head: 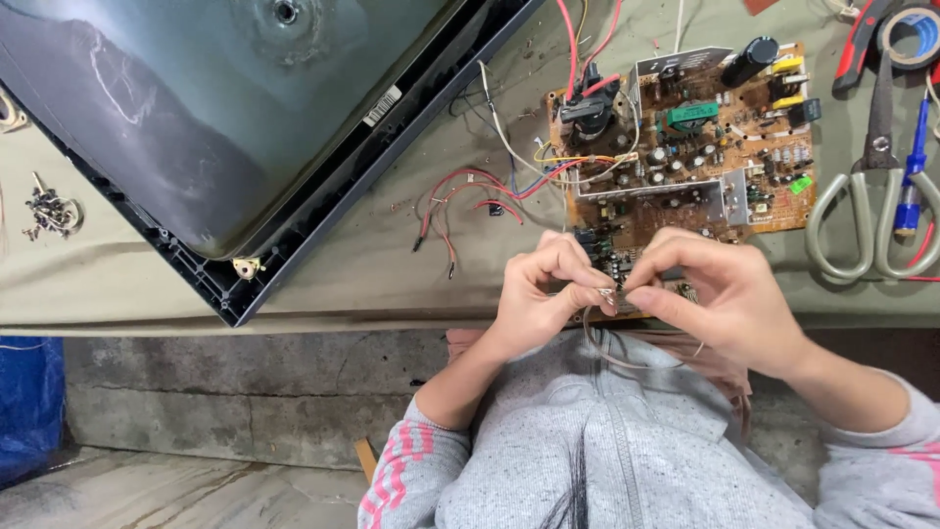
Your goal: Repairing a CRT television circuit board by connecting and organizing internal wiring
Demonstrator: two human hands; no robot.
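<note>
I pinch a thin grey wire [627, 359] between the fingertips of both hands at the near edge of the counter [343, 274], just over the near edge of the brown circuit board [685, 147]; the wire loops down toward my grey hoodie. My left hand [539, 294] has thumb and forefinger pressed together on one bare end, and my right hand [720, 294] pinches the other end, the fingertips of both hands nearly touching. Red wires [470, 201] trail left from the board across the counter. Farther left lies a picture tube in its dark frame [245, 118], face down, with a small heap of screws [51, 213] at the far left. Right of the board lie grey-handled scissors [876, 196], a blue screwdriver [913, 167] and a roll of tape [916, 34].
</note>
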